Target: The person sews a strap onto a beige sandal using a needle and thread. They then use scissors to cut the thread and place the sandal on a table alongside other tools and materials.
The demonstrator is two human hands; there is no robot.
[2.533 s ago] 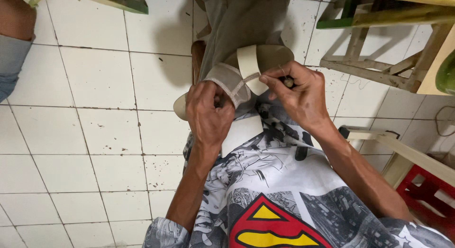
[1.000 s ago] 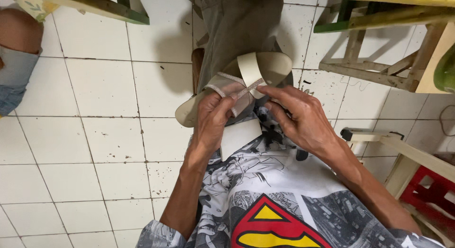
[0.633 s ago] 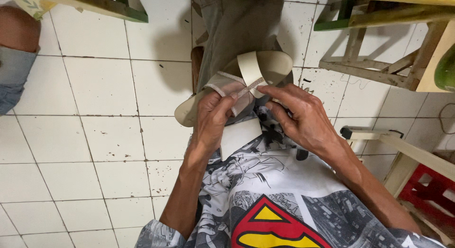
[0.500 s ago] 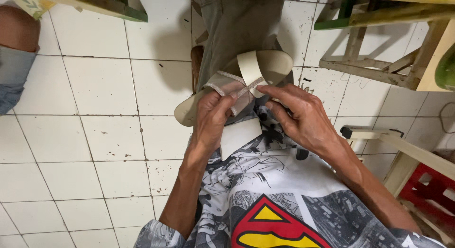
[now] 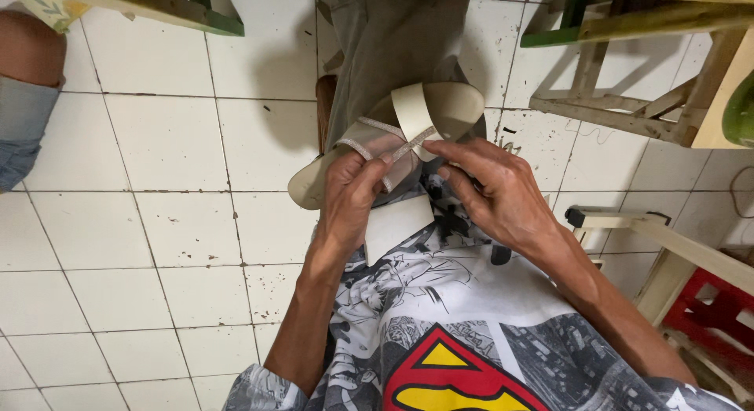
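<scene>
I see the beige sandal (image 5: 440,113) lying on the lap, long axis left-low to right-high. My left hand (image 5: 349,195) pinches its mesh strap (image 5: 377,140); my right hand (image 5: 495,191) grips the thin glittery strap (image 5: 415,142).

White tiled floor (image 5: 118,222), wooden stools (image 5: 628,113), red crate (image 5: 719,317)

Matt beige leatherette sandal (image 5: 440,116), glitter-edged strap (image 5: 408,148); glazed, speckled floor tiles (image 5: 157,222)

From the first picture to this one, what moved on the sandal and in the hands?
The right hand dropped from the upper strap to the sandal's side, fingertips on the narrow glittery strap. The left hand slid slightly right, its grip still on the wide strap. Sandal, floor and stools stayed put.
</scene>
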